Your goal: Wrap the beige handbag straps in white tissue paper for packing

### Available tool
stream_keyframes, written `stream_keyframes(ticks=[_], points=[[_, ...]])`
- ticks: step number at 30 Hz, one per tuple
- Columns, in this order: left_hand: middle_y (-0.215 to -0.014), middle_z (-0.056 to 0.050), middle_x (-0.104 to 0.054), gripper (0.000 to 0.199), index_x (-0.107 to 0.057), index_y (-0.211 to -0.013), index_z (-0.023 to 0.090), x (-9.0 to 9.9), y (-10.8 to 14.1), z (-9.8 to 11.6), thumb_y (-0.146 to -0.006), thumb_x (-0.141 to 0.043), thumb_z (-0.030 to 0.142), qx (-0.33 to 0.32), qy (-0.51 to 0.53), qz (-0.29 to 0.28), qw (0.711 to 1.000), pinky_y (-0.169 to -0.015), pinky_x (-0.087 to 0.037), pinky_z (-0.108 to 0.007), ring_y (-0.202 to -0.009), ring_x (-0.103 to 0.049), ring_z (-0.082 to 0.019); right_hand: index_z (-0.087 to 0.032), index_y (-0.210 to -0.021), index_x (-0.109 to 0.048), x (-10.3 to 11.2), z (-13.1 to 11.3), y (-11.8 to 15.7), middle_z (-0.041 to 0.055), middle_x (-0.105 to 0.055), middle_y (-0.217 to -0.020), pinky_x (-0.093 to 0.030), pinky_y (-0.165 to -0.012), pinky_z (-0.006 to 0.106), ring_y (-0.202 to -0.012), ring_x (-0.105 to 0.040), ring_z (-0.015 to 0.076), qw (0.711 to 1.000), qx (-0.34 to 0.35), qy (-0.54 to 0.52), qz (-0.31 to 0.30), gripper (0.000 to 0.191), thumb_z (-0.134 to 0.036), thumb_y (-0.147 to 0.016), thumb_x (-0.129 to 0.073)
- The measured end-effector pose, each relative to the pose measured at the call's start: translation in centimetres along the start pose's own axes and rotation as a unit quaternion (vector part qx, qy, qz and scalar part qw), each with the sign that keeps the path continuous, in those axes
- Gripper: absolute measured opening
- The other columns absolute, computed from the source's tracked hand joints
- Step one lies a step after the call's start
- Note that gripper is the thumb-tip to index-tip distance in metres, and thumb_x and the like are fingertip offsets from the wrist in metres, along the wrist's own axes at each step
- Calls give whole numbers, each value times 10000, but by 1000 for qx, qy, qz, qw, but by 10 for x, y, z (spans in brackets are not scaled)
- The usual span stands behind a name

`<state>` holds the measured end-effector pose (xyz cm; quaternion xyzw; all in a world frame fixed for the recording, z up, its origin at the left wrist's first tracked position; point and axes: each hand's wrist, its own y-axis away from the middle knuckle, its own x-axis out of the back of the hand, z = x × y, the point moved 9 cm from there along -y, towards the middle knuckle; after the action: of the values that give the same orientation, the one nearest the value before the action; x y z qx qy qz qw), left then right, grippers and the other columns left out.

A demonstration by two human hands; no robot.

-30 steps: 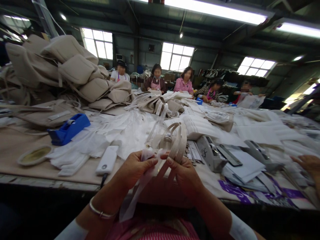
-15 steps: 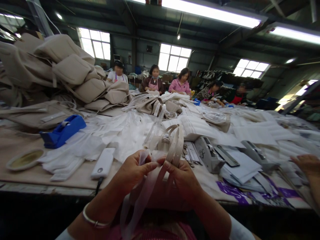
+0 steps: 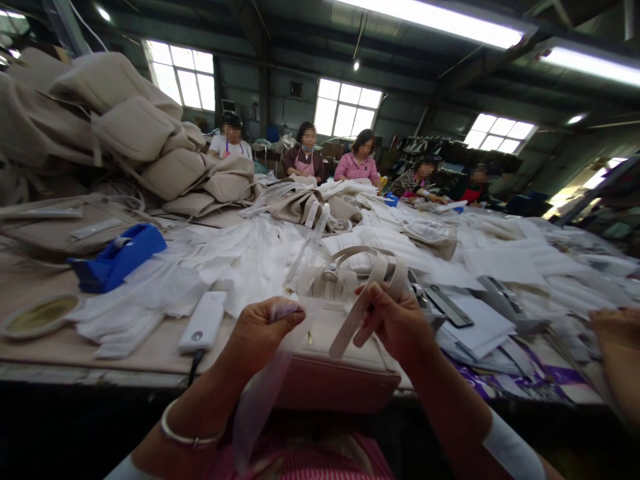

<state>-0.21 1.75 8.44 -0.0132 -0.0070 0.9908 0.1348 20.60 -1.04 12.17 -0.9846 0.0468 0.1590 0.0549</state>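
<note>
A pale beige handbag [image 3: 345, 383] stands at the table edge right in front of me, its top towards me. My left hand [image 3: 263, 337] is closed on a thin translucent white strip [image 3: 263, 393], which hangs down past the bag's left side. In my right hand [image 3: 397, 320] the fingers pinch a looped beige strap [image 3: 353, 327], held above the right part of the bag. The strap's upper loop arches over behind my fingers. A small gold-coloured zip pull [image 3: 309, 338] shows on the bag between my hands.
At left stand a blue tape dispenser [image 3: 120, 257], a white device with a cable [image 3: 204, 323] and a round dish [image 3: 40, 317]. Beige bags [image 3: 135, 130] are heaped behind. White packing sheets [image 3: 250, 257] cover the middle. Another person's hand [image 3: 617, 333] is at right; several people sit opposite.
My hands have moved apart. The right one has carried the strap to the right, while the left has drawn the translucent strip left, and more of the bag's top now shows.
</note>
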Motion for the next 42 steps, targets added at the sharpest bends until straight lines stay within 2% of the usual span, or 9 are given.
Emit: stream_keyframes(ticks=[4,7,14,21,25,31,39,42], points=[[-739,-4,-670,189,-729,-801,171,-4,0,1,-751,-742,353,-32,-32,-11,999,-670,-434,-235,-704,-560,-131,-152,-782,-716,4,-37,-16,-22,-557,-520,-379,-383,209,-405,-469,85,996,72,-42,29,271,-417,-744,-756],[-783,-19,-687,177,-738,-801,176,-8,2,3,-756,-736,347,-49,-48,-22,997,-687,-443,-243,-739,-580,-148,-153,-782,-710,0,-44,-23,-28,-547,-543,-343,-381,202,-417,-442,70,993,107,-39,42,258,-402,-742,-762],[-751,-19,-687,151,-742,-792,174,-11,9,10,-754,-735,319,-36,-44,-39,998,-651,-439,-235,-691,-576,-142,-157,-796,-701,-12,-34,-30,-25,-525,-554,-328,-399,220,-457,-438,83,990,138,-1,35,283,-436,-766,-731],[-698,5,-678,201,-738,-775,173,-8,9,0,-746,-750,371,8,-12,-32,999,-607,-421,-215,-638,-564,-118,-158,-819,-717,-15,-24,-28,-21,-545,-570,-341,-416,218,-465,-452,80,990,137,-4,15,238,-393,-783,-728],[-717,-13,-705,229,-750,-780,164,-5,10,-2,-726,-766,387,41,5,1,999,-628,-434,-221,-654,-586,-126,-158,-814,-716,-17,-19,-25,-19,-541,-562,-334,-422,228,-472,-441,87,992,126,9,17,260,-415,-780,-725],[-708,-30,-712,218,-742,-705,158,2,9,1,-683,-798,367,26,3,36,999,-676,-458,-244,-687,-605,-149,-155,-812,-712,-15,-26,-26,-18,-537,-563,-338,-420,226,-467,-443,88,991,131,8,37,289,-441,-776,-720],[-686,-30,-702,258,-709,-626,161,1,8,4,-709,-771,397,7,-14,25,1000,-668,-448,-248,-678,-600,-153,-162,-822,-719,-18,-13,-27,-18,-535,-560,-331,-415,219,-470,-442,87,993,112,3,24,270,-428,-783,-718],[-681,-26,-697,270,-743,-715,162,-6,9,5,-729,-752,431,28,17,8,999,-615,-435,-239,-638,-582,-143,-160,-803,-732,-26,-4,-22,-17,-528,-548,-326,-427,221,-473,-438,82,994,104,16,14,270,-428,-784,-717]])
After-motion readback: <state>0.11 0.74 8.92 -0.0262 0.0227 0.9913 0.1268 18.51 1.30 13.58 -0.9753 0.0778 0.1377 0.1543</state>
